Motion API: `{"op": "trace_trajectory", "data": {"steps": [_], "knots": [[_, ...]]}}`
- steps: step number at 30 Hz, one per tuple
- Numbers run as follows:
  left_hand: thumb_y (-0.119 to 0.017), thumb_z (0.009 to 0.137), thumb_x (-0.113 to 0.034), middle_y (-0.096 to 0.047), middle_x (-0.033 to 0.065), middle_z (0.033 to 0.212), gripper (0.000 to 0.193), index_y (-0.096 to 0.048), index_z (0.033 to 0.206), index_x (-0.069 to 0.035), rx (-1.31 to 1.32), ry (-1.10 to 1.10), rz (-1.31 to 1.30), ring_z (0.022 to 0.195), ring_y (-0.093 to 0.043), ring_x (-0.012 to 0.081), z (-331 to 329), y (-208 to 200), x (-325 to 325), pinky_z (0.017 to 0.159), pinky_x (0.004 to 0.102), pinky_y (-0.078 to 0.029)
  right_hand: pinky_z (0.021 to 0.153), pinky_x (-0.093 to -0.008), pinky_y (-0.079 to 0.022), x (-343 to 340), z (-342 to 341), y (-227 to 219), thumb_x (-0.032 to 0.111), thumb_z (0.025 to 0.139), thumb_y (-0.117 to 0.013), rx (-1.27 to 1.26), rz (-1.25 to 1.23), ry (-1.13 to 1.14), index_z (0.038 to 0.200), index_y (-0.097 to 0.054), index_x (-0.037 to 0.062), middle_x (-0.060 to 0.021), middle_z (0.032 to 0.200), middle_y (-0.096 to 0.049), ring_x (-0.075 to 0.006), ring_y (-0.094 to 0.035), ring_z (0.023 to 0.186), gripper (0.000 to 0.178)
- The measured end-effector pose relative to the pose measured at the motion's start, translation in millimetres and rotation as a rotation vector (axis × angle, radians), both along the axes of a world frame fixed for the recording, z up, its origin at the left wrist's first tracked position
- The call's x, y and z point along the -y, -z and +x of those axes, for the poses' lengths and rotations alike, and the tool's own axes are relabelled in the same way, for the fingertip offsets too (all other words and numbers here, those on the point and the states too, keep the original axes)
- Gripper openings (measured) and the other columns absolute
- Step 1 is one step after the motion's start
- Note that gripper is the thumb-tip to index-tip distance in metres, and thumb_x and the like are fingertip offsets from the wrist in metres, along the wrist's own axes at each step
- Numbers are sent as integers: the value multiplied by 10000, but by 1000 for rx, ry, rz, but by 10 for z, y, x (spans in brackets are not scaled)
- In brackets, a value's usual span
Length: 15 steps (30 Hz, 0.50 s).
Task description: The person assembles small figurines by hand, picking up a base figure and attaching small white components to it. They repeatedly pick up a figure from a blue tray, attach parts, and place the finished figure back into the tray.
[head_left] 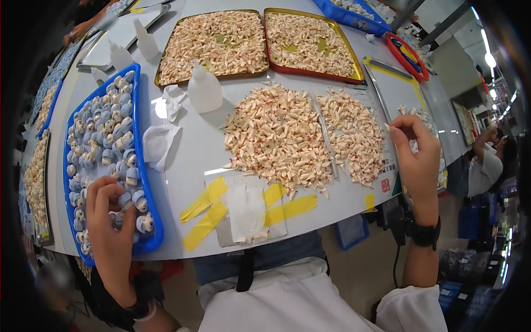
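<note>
My left hand (106, 229) reaches into a blue plastic tray (141, 157) crowded with small light-blue and cream figurines (105, 130). Its thumb and fingers close around one small figurine (125, 199) near the tray's right side, partly covered by the fingers. On the right, my right hand (417, 155) is raised beside a heap of little cream pointed pieces with reddish tips (354, 135). Between its thumb and forefinger it pinches one tiny pale piece (387, 126). A larger heap of the same pieces (276, 135) lies in the middle of the table, left of a thin strip (323, 130).
Two trays of pale pieces (213, 41) (310, 44) stand at the back. A white squeeze bottle (204, 91) and crumpled white tissue (160, 145) are left of the heaps. Yellow tape (206, 224) holds a white pad (247, 213) near the front edge. A red basin (406, 55) is far right.
</note>
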<state>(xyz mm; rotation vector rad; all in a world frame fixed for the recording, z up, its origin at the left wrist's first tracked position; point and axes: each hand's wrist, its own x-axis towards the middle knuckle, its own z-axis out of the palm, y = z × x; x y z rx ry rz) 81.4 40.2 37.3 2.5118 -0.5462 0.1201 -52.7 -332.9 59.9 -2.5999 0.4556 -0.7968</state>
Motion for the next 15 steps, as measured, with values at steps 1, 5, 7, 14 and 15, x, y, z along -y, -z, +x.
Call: {"op": "trace_trajectory", "data": {"steps": [1,5,7,14,15], "knots": [[-539,694,97,-488,102,1108,267,-505,940,-1,15,-29,-53,931,-514,195,-16,18,-7,725,259,-438,585,-239,-408,-9,-18,15,12,785,-535,19,0,5,840,-568,-20,-75,696,-576,-116,-529,611,72],[-553,749,66,-558,88,1028,249,-520,989,7,108,-92,-194,848,-545,138,-31,101,-96,700,244,-449,616,-215,-409,-10,-136,11,27,810,-520,-10,91,8,897,-594,-18,-53,751,-586,-97,-534,666,122],[-540,789,51,-585,71,979,256,-527,1040,2,162,-93,-233,826,-550,121,-32,123,-125,721,245,-441,654,-210,-420,-24,-190,40,41,828,-514,-24,268,56,881,-599,-20,-38,766,-590,-98,-551,708,117],[-498,812,49,-499,162,1095,254,-483,1066,54,174,15,-575,879,-550,187,-310,156,-139,776,280,-439,704,-210,-405,-259,-113,-29,27,801,-556,-4,356,-183,843,-579,-21,-41,824,-578,-103,-542,765,68],[-514,804,29,-482,192,1068,251,-483,1052,51,130,13,-646,850,-567,222,-369,139,-118,747,286,-461,701,-208,-402,-273,-97,-46,17,792,-564,-22,356,-208,838,-579,-21,-42,833,-575,-100,-537,764,61]]}}
